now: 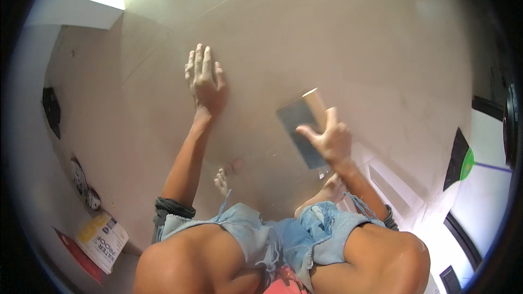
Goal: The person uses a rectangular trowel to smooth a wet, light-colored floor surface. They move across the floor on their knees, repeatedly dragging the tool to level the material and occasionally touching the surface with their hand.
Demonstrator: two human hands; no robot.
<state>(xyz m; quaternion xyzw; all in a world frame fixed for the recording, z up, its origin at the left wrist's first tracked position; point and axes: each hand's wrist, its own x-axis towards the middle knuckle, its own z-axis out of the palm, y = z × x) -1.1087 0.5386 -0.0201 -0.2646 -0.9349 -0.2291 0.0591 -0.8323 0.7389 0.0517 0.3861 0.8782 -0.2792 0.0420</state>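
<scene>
My left hand (207, 80) lies flat with fingers stretched out on a broad grey-beige surface (261, 38). Pale dust coats its fingers. In my right hand (335, 139) is a sanding block (301, 129), a flat rectangle with a dark face and a pale wooden-looking strip along one side. Thumb and forefinger spread over the block, while the other fingers are mostly hidden. The block is tilted, to the right of my left hand and slightly nearer to me. Its underside does not show.
My bare feet (220, 181) and bent knees are close below my hands. A printed white-and-yellow bag (103, 239) stands at lower left beside a red item (80, 256). Dark crumpled things (84, 185) lie along the left edge. White panels (487, 152) with dark strips line the right.
</scene>
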